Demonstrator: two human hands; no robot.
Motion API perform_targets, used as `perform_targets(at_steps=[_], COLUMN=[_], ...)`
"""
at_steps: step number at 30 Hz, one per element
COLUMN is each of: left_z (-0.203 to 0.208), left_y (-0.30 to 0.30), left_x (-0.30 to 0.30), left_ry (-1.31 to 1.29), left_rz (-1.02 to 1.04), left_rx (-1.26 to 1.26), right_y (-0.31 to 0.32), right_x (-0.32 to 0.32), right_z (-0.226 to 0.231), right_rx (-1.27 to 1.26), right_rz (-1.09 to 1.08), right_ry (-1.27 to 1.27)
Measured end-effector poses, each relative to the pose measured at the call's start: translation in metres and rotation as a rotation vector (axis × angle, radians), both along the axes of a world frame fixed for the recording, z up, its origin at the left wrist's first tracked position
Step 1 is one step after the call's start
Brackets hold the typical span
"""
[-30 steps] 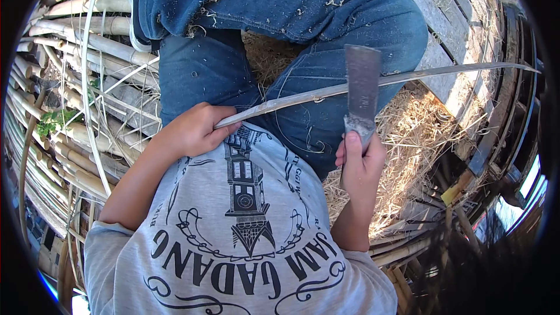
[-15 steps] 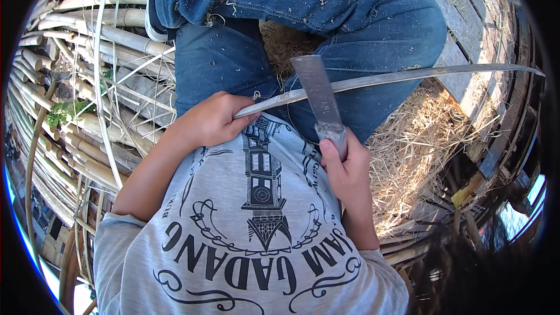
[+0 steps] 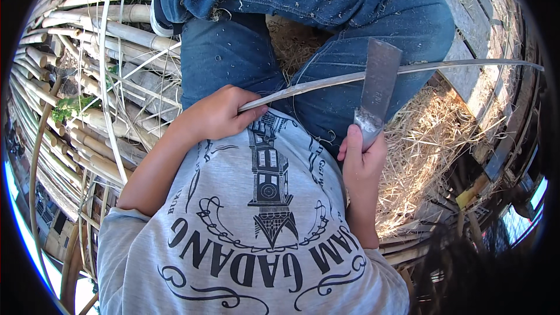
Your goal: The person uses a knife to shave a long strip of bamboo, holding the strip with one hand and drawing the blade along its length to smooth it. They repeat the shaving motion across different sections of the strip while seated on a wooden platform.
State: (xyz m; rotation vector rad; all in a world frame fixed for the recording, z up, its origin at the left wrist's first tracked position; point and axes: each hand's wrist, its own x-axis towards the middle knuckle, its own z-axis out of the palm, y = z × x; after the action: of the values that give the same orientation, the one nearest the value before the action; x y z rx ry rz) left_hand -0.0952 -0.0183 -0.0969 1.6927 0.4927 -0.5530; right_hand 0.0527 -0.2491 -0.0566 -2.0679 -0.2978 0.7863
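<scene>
A long pale bamboo strip runs across my lap from the middle out to the far right edge, bowing slightly. My left hand is closed round its near end, thumb and fingers pinching it in front of my belly. In my right hand is a broad-bladed knife, gripped by its grey handle with the thumb along it. The wide, square-ended blade points up and away and crosses over the strip, covering a short piece of it. Whether its edge touches the strip I cannot tell.
Bamboo poles lie in a slatted floor on the left, with thin strips across them. A heap of pale shavings lies right of my legs. Grey planks stand beyond it. Shavings cling to my jeans.
My right hand has moved the knife rightward along the strip, and its blade now leans right instead of left. The left hand still grips the strip's near end.
</scene>
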Motion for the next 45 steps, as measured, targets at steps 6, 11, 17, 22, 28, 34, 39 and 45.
perform_targets(at_steps=[6, 11, 17, 22, 28, 34, 39, 45], left_z=[0.002, -0.001, -0.002, 0.004, 0.003, -0.004, 0.001, 0.0], left_y=[-0.002, 0.004, 0.0, 0.003, 0.002, 0.002, 0.005, 0.007], left_x=[0.0, 0.003, 0.001, 0.006, 0.006, 0.005, 0.007, 0.012], left_ry=[0.014, 0.05, 0.007, 0.033, 0.058, 0.087, 0.035, 0.081], left_rz=[0.028, -0.026, 0.014, -0.046, -0.03, -0.022, -0.047, -0.038], left_rx=[-0.058, -0.081, -0.06, -0.048, -0.06, -0.086, -0.077, -0.083], right_y=[0.003, 0.008, 0.004, 0.001, 0.002, -0.002, -0.006, 0.006], right_x=[0.016, 0.006, 0.005, 0.016, 0.004, 0.005, 0.017, 0.014], right_z=[0.009, 0.011, 0.009, 0.007, 0.004, 0.007, 0.003, 0.01], right_rx=[0.133, -0.017, -0.016, 0.135, -0.053, -0.089, 0.065, -0.103], right_rz=[-0.255, 0.031, 0.078, -0.247, 0.548, 0.139, -0.21, 0.192], right_ry=[0.086, 0.168, 0.171, 0.12, -0.029, 0.111, 0.162, 0.112])
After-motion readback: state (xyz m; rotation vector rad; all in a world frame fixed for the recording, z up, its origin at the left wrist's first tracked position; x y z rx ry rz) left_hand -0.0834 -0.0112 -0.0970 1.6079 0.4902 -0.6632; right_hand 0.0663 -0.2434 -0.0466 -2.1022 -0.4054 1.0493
